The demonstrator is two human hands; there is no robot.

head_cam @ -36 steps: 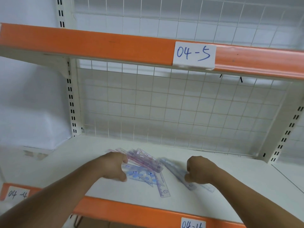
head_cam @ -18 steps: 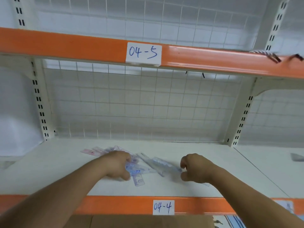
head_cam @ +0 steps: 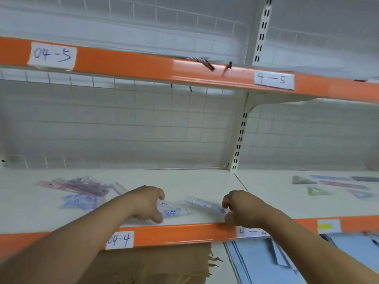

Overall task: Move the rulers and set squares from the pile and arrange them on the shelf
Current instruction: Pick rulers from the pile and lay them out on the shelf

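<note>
Fingers (head_cam: pixel 226 202) of my right hand (head_cam: pixel 242 208) curl tight and pinch the near end of a clear ruler (head_cam: pixel 202 206), which slants away leftward over the white shelf (head_cam: pixel 194 181) near its orange front edge (head_cam: pixel 184 232). My left hand (head_cam: pixel 146 203) arches over a blue-printed ruler (head_cam: pixel 173 212), thumb and fingers spread; I cannot tell whether it grips. Left of it sits the pile (head_cam: pixel 82 190) of pink and blue rulers. Well to the right, set squares (head_cam: pixel 316 190) lie spaced apart in the next bay.
</note>
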